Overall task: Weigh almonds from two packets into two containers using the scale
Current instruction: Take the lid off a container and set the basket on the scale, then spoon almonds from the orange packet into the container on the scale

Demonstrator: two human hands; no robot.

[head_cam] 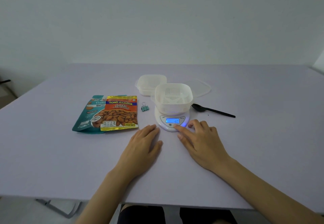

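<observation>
The left hand (146, 142) lies flat on the table (52, 153), fingers spread and holding nothing, just in front of the scale (172, 121). The right hand (198, 139) is loosely open too, its forefinger touching the scale's front edge below the lit blue display (172, 120). A white slotted basket (172, 97) sits on the scale. Behind it stands a second container (150, 84), and a clear lid (203, 87) lies to the right. A black spoon (212, 110) lies right of the scale. To the left lie two almond packets: the orange packet (120, 113) overlaps the teal packet (87, 116). A small clip (145, 107) rests between packets and scale.
</observation>
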